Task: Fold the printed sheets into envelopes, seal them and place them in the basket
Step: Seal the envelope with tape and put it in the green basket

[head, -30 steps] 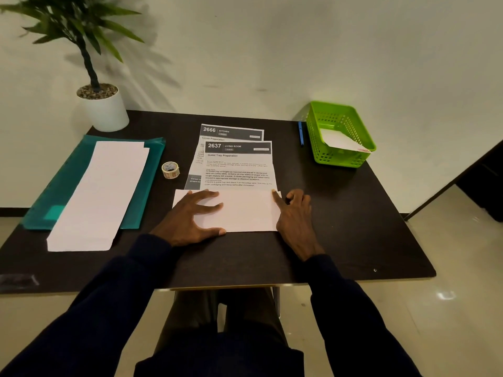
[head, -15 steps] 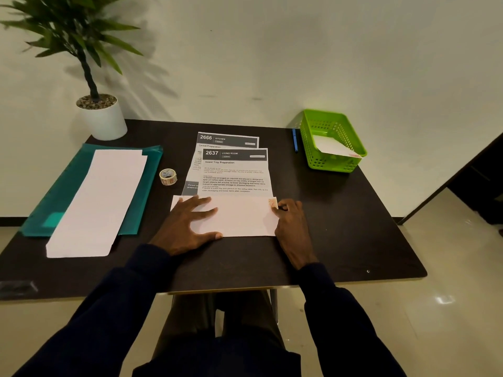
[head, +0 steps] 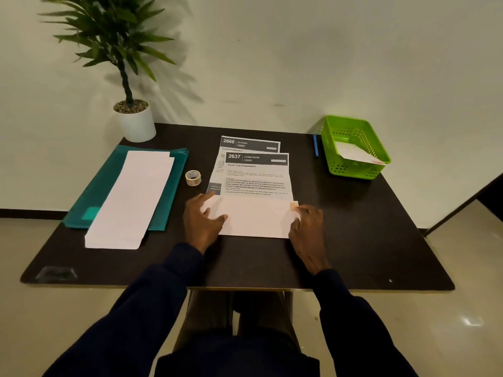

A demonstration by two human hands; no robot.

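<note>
The left hand (head: 202, 221) lies flat with fingers spread and thumb out, pressing the left end of the turned-up white flap (head: 255, 217) of the printed sheet (head: 257, 176). The right hand (head: 307, 227) grips nothing; its fingers are loosely bent and their tips rest on the flap's right edge, just under a small tan piece of tape (head: 293, 205) stuck on the upper right corner. The sheet sits at the middle of the worktop (head: 353, 235), a dark matte slab, and its upper part shows a black header band reading 2637 LIVING ROOM over lines of fine print. At twelve o'clock a second sheet (head: 249, 144), headed 2666 KITCHEN, lies partly under it. At ten o'clock from the left hand stands a small tape roll (head: 193, 177). At nine o'clock a stack of long white paper strips (head: 130, 200) rests on a glossy teal plastic folder (head: 175, 165). At eleven o'clock a leafy plant in a smooth white pot (head: 136, 125) stands. At two o'clock the green perforated plastic basket (head: 356, 171) holds a white envelope (head: 353, 153), with a blue pen (head: 315, 145) just beside its left wall.
</note>
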